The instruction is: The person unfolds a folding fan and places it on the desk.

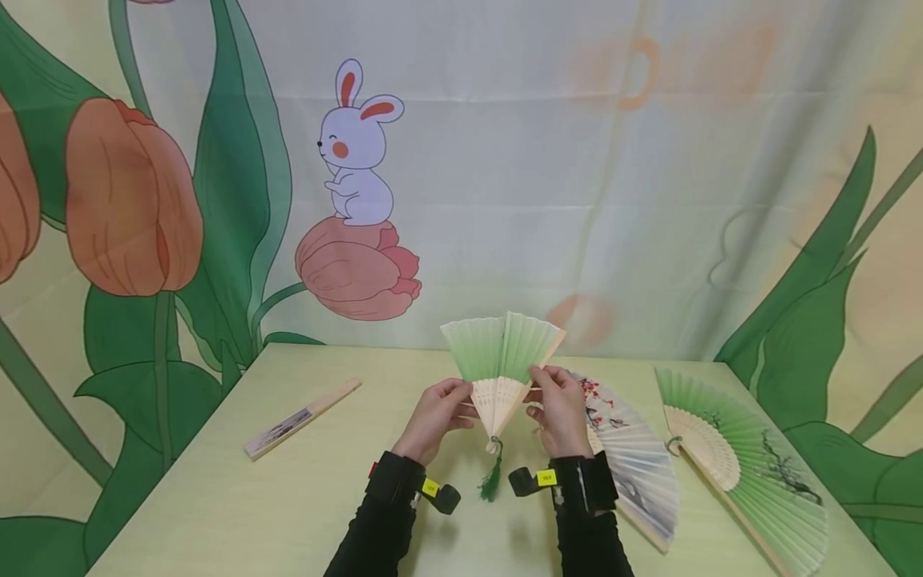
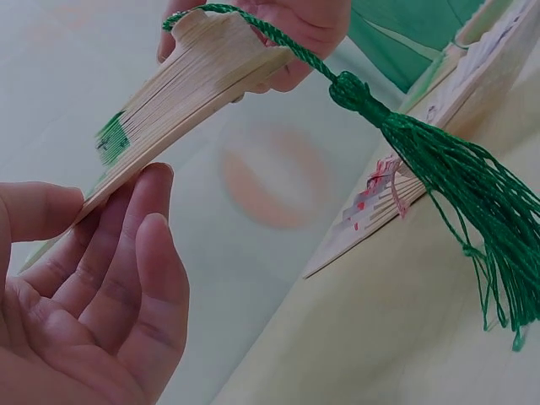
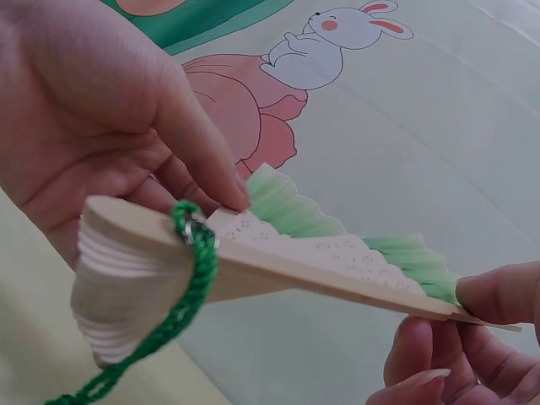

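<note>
A green folding fan [image 1: 479,346] with pale pierced ribs is partly spread above the table, its pivot end pointing down. My left hand [image 1: 437,413] pinches its left edge between thumb and fingers. On the opposite edge, my right hand [image 1: 561,409] pinches the outer rib; the right wrist view shows that thumb and fingertips [image 3: 494,291] on the rib. From the pivot hangs a green tassel [image 2: 456,177] on a braided cord [image 3: 181,312]. Seen from the left wrist, the ribs [image 2: 190,80] are stacked closely near the pivot.
A closed fan [image 1: 303,418] lies on the table [image 1: 216,513] at left. Right of my hands lie an open white fan with red blossoms [image 1: 638,461] and an open green fan [image 1: 771,465]. A printed curtain [image 1: 490,176] hangs behind the table's far edge.
</note>
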### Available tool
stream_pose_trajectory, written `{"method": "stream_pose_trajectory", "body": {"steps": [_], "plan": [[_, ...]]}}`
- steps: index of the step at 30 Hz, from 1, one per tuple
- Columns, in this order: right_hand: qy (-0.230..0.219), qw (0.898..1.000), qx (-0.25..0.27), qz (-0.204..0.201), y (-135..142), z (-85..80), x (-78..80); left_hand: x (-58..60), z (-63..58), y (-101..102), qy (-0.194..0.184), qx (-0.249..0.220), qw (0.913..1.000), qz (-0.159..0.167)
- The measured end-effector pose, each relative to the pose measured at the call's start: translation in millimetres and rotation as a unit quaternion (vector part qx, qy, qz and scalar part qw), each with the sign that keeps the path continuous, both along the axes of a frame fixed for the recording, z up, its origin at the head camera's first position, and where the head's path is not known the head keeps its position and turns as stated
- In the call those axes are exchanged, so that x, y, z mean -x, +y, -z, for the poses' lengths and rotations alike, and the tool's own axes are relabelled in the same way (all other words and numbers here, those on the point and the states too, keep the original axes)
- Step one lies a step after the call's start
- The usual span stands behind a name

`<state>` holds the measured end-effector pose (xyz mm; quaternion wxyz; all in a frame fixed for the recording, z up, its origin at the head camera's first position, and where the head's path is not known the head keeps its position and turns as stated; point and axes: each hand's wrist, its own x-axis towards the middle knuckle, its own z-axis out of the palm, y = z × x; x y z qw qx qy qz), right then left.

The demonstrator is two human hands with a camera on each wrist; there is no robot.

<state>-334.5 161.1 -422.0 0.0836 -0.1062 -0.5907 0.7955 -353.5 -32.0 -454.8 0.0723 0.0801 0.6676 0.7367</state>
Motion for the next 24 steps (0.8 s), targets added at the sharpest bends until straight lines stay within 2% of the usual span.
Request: {"method": "stream_pose_trajectory", "body": {"steps": [24], "plan": [[-0.001,1.0,0.012,0.013,3.8,-1.0,-0.8,3.0,2.5,-4.4,-0.008,-0.009,0.9999,0.0]]}}
